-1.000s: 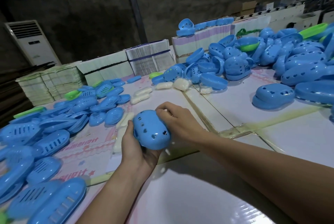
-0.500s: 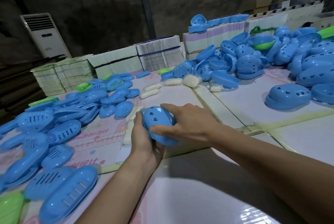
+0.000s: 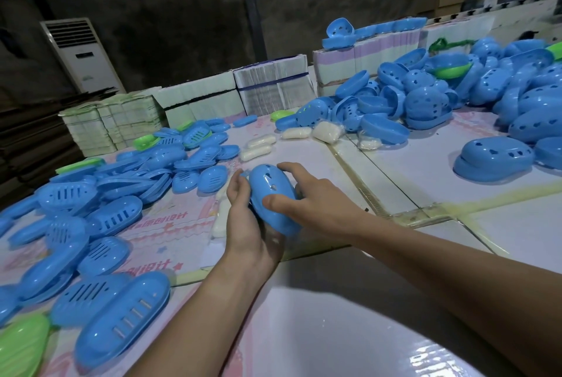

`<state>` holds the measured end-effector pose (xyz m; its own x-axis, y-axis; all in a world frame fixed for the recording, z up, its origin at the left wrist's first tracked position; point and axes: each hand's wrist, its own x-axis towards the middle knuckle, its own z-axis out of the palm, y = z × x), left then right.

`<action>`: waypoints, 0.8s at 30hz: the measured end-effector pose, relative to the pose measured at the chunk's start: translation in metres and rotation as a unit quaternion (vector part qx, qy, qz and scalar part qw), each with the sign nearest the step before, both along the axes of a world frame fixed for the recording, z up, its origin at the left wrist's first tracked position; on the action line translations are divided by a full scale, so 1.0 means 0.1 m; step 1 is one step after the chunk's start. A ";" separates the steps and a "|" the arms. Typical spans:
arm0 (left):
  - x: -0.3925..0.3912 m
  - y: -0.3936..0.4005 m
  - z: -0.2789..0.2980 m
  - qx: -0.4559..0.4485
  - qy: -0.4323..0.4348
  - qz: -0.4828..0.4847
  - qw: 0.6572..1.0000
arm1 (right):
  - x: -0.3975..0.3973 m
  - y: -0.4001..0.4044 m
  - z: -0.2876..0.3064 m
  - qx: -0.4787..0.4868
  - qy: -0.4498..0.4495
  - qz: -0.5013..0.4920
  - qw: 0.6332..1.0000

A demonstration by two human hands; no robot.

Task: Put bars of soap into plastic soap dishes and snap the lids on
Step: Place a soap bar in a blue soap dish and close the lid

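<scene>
A closed blue soap dish, lid with small holes facing up, is held above the table centre between both hands. My left hand cups it from below and the left side. My right hand grips it from the right, thumb pressed on the lid. Whether soap is inside is hidden. White wrapped soap bars lie on the table behind, and more bars lie partly hidden left of my left hand.
A heap of slotted blue dish bases covers the left, with a green one at the near corner. Domed blue lids pile up at the back right; one assembled dish sits apart. Stacks of flat cartons line the back.
The dish has turned in my hands from lying sideways to standing more lengthwise. My right thumb has moved onto the lid. The view has shifted left.
</scene>
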<state>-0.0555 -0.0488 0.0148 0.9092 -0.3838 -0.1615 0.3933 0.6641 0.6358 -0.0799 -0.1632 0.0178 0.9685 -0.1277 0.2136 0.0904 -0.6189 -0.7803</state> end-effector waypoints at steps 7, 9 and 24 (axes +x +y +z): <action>-0.04 -0.04 -0.03 -0.022 -0.055 0.018 0.998 | 0.02 -0.05 -0.03 0.016 -0.036 -0.003 0.999; -0.02 -0.04 -0.05 -0.019 -0.064 0.005 0.998 | 0.02 -0.05 -0.04 0.029 -0.046 -0.004 0.999; 0.01 -0.04 -0.09 0.065 -0.130 0.024 0.989 | 0.04 -0.17 0.01 0.100 -0.024 0.047 0.994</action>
